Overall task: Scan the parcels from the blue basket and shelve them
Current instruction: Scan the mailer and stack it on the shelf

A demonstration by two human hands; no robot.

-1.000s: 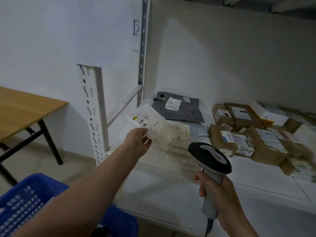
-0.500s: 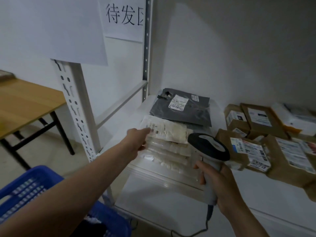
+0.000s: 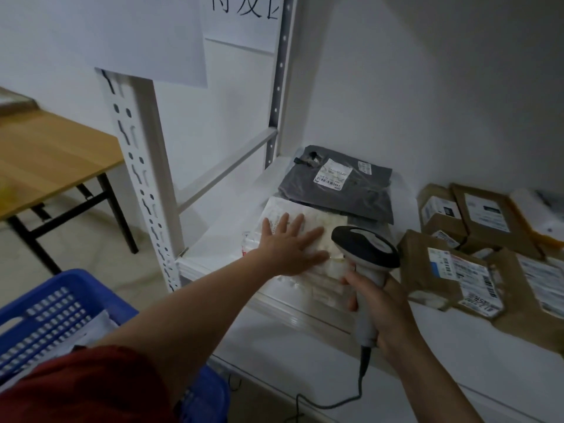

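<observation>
A clear plastic parcel (image 3: pixel 331 222) with pale contents lies on top of a small stack of similar bags at the left end of the white shelf (image 3: pixel 305 319). My left hand (image 3: pixel 290 244) rests flat on it, fingers spread, gripping nothing. My right hand (image 3: pixel 386 312) holds a black-and-grey barcode scanner (image 3: pixel 364 248) by its handle just right of the parcel, its cable hanging down. The blue basket (image 3: pixel 39 303) stands at the lower left with a pale parcel inside.
A dark grey mailer bag (image 3: pixel 338 187) lies behind the clear parcels. Several brown cardboard parcels (image 3: pixel 451 270) with labels fill the shelf's right side. A white perforated shelf upright (image 3: pixel 137 166) stands left of the shelf, and a wooden table (image 3: pixel 45 160) beyond it.
My left hand carried the clear parcel onto the stack on the shelf, let go of it and now lies flat on top. The scanner stayed in my right hand.
</observation>
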